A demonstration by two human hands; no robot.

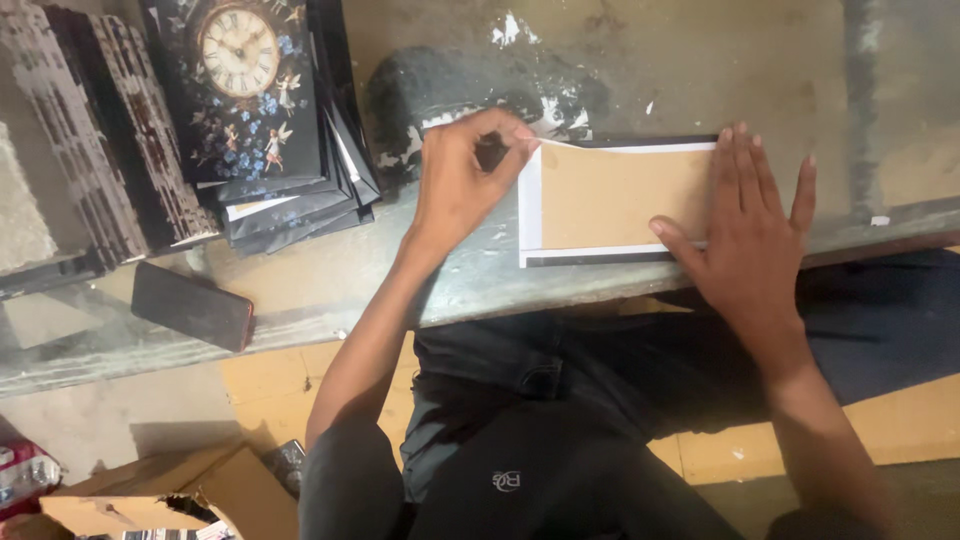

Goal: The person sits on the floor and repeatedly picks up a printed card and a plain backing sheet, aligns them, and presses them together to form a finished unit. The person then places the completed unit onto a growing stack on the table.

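Left hand: forearm reaches up from the lap, wrist bent, fingers curled together with the tips pinching the upper left corner of the cardboard panel. Right hand: laid flat, fingers spread and extended, palm pressing the panel's right end. The panel lies flat on the worn table, near its front edge, between both hands, on white paper with a dark border.

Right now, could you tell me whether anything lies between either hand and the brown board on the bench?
Nothing visible does. The right hand lies flat on the brown board, and the left hand pinches its upper left corner.
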